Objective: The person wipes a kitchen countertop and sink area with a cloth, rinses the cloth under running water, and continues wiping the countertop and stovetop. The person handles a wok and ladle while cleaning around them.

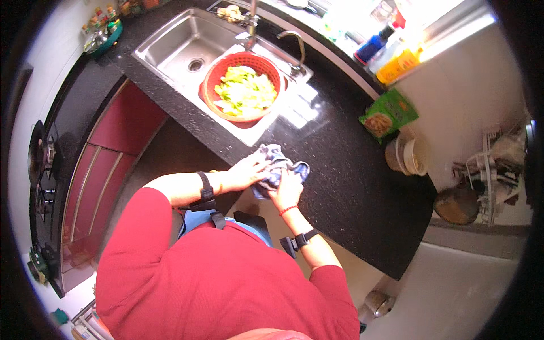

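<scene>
A crumpled blue-and-white patterned cloth [272,175] is bunched at the front edge of the black speckled countertop [348,182]. Both hands are on it. My left hand [248,171] grips its left side, and my right hand [287,190] holds its lower right part with curled fingers. Parts of the fingers are hidden in the folds. Beyond the cloth, a red plastic colander [206,91] sits over the right part of the steel sink [170,46], holding cut leafy green vegetables [246,91].
Two taps stand behind the sink, one a curved faucet [297,40]. At the right wall are a green food packet [389,114], plastic tubs [407,155] and a dish rack [488,182]. Bottles [397,66] line the windowsill. A gas stove [44,170] is at far left.
</scene>
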`<state>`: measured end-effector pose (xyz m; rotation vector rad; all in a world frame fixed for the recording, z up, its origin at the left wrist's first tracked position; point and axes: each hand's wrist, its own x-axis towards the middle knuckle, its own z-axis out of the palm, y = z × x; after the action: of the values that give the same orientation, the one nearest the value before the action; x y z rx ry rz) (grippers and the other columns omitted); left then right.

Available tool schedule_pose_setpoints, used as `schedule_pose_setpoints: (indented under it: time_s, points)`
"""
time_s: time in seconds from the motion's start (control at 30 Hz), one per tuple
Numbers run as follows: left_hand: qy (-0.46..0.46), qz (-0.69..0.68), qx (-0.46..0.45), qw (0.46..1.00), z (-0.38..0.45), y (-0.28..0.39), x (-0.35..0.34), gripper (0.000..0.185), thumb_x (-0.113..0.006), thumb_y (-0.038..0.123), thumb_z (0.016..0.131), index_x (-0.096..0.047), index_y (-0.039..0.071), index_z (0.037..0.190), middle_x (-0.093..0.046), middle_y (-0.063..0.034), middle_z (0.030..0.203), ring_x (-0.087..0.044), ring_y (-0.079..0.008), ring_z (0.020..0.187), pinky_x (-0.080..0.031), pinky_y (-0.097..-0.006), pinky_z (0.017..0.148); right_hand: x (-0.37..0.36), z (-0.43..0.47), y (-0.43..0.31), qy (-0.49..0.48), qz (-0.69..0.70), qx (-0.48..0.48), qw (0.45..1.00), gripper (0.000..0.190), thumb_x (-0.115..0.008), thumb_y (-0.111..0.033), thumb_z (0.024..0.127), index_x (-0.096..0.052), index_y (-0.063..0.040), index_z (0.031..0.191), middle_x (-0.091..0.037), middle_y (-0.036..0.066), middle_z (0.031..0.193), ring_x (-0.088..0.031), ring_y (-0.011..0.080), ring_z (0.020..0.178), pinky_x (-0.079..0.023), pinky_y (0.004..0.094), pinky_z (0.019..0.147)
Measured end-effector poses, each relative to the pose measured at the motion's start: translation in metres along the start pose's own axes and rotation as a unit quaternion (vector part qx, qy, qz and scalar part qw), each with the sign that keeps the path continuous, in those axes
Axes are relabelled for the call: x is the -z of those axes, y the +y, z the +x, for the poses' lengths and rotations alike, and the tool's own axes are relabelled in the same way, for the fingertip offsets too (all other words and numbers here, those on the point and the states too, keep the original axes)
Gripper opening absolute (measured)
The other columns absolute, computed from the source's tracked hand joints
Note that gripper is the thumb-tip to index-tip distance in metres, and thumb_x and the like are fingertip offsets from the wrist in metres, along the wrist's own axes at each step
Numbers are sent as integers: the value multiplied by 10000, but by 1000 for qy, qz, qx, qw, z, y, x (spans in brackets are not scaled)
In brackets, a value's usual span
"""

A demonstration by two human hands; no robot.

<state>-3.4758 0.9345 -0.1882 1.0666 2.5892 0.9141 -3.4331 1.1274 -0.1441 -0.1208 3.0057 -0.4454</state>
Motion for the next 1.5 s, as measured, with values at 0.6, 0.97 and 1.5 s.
schedule_pose_setpoints:
  time_s: [0.6,0.97,1.5]
  points:
    - [122,199,135,963,-183,-278,219,301,-467,127,862,-586,77,1134,-539,-126,1251,-461,-329,1206,-370,-416,1038,-119,229,-356,-72,-66,163,982,796,-767,-232,676,-380,-13,1336,-498,243,1261,-531,365,1113,-426,436,934]
    - [84,149,237,956,-209,-357,291,572,-592,127,813,-438,195,1360,-355,-38,1460,-261,-325,1367,-273,-540,1071,-151,302,-442,-74,13,140,987,843,-783,-225,671,-349,30,1347,-441,271,1266,-482,402,1166,-431,417,966]
    - [173,145,409,884,-298,-482,389,508,-461,-18,762,-582,201,1204,-440,-73,1408,-360,-371,1306,-260,-533,1081,-165,367,-576,-132,-60,337,930,782,-677,-422,770,-309,-257,1440,-329,239,1410,-382,460,1215,-380,547,956]
